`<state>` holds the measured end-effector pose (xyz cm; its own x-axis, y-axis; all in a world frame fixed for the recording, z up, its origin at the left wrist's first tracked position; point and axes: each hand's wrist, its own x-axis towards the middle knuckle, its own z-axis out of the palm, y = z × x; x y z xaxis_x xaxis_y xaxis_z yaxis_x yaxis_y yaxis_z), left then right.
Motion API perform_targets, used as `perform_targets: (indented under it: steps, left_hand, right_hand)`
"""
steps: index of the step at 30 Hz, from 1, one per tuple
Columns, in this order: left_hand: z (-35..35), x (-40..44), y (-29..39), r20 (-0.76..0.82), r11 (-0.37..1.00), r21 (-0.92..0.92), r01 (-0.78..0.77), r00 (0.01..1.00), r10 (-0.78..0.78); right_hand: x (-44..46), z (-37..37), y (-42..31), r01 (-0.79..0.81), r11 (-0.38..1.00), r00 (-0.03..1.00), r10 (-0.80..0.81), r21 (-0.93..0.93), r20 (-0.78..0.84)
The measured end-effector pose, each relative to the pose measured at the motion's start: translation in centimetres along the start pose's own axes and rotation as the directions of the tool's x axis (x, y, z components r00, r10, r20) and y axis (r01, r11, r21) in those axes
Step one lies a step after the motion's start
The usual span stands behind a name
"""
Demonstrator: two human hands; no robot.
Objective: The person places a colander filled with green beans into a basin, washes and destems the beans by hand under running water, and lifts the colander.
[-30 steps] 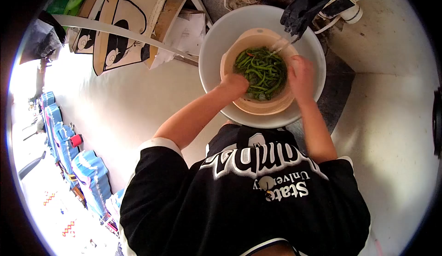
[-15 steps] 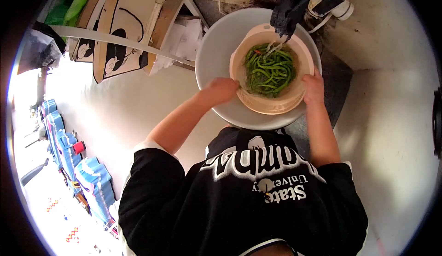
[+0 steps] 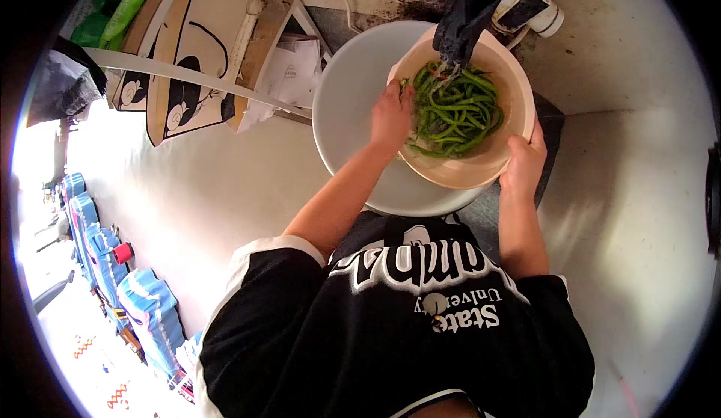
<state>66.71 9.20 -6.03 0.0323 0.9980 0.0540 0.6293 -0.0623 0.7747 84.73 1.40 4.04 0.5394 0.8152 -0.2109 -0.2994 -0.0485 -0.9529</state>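
Observation:
A pale peach colander (image 3: 429,169) holds long green beans (image 3: 458,114) and some water. It is tilted over a large grey basin (image 3: 339,129). My right hand (image 3: 524,162) grips the colander's right rim, thumb on the inside and fingers around the outer wall. My left hand (image 3: 392,120) reaches over the left rim, fingers stretched out beside the beans; its fingertips partly blend with the green there. Water runs onto the beans from a spout wrapped in black material (image 3: 462,31).
A white tap-like fitting (image 3: 529,5) is on the back wall, right of the spout. At the left stands a white-framed shelf (image 3: 188,72) with cardboard, papers and a green packet (image 3: 129,9). A white wall (image 3: 638,230) closes off the right side.
The colander has moved right and tipped up more within the basin. My left hand has left the outer rim and gone inside, beside the beans. My right hand still holds the rim.

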Motion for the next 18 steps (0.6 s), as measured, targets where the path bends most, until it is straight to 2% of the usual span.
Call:
perform_targets:
  steps: [3,6,9,12,18]
  left_hand:
    - [0.4,-0.2,2.3,0.050,0.911,-0.373,0.177,0.984,-0.171]
    - [1.3,0.0,1.8,0.069,0.944,-0.282,0.171,0.985,-0.158]
    - [2.4,-0.8,1.3,-0.077,0.997,-0.066,-0.039,0.996,0.034]
    - [3.1,-1.1,1.3,-0.022,0.971,-0.237,-0.010,1.000,0.005]
    - [4.3,-1.3,2.1,-0.020,0.960,-0.276,-0.048,0.999,0.045]
  right_hand:
    - [-0.6,0.5,-0.5,-0.002,0.999,1.000,0.002,0.053,-0.005]
    - [-1.4,1.3,-1.1,0.034,0.997,0.999,-0.035,0.074,0.010]
    - [-1.7,1.8,-1.4,0.114,0.992,0.993,-0.116,0.052,0.038]
    - [-1.9,2.1,-1.7,0.186,0.982,0.981,-0.184,-0.030,0.059]
    - [-2.6,2.4,-3.0,0.202,0.977,0.977,-0.196,-0.062,0.082]
